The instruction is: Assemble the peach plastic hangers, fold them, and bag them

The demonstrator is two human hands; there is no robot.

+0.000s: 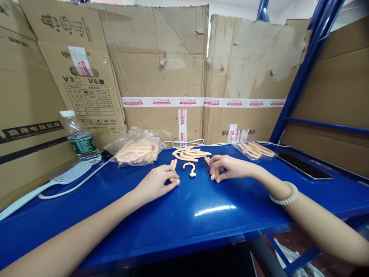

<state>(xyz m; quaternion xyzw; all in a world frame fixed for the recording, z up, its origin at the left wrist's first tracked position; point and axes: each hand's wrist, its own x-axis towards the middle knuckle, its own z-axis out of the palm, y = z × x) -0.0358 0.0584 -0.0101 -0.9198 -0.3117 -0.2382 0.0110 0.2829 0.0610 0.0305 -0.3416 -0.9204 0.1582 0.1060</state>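
Head view: on the blue table (219, 215) the left hand (157, 184) rests with its fingers curled, thumb and fingertips pinching a pair of peach sticks (173, 166) that lie on the surface just left of the middle. The right hand (230, 167) lies palm down, fingers closed over a small bundle (213, 174) of the same plastic parts, just right of the middle. A bead bracelet (285, 196) circles its wrist. Between the hands, touching neither, lies a hook-shaped piece (190, 168). Just beyond it sits a loose pile (190, 154) of curved parts. Far left of the pile is a clear bag (135, 151) full of them; far right lie a smaller bag (255, 149) and a dark phone (304, 166). A water bottle (81, 139) stands at the far left, with a white hairbrush (69, 176) near it. Cardboard sheets (161, 57) wall the far side
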